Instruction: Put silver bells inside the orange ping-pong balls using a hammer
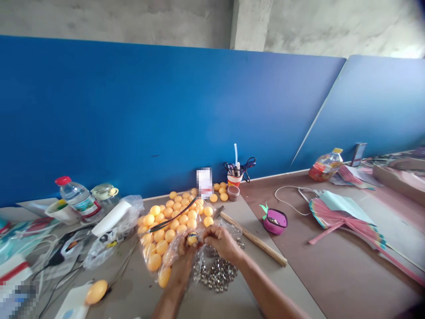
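Note:
My left hand (184,249) is closed around a small orange ball (192,239) with dark markings on it. Just to its right, my right hand (221,241) has its fingers pinched together close to that ball; whatever they hold is too small to make out. A clear plastic bag full of plain orange balls (170,223) lies to the left of and behind my hands, with a black strap (175,216) across it. Below my right hand, many small shiny metal beads (219,274) spill over clear plastic. A wooden-handled hammer (254,239) lies right of my right hand.
A purple pouch (275,221) sits to the right, before a pink fan-like item (345,217). At the back stand a cup of pens (235,178) and a small round tub (233,193). A water bottle (79,199), cables and bags crowd the left. A blue partition (159,119) rises behind.

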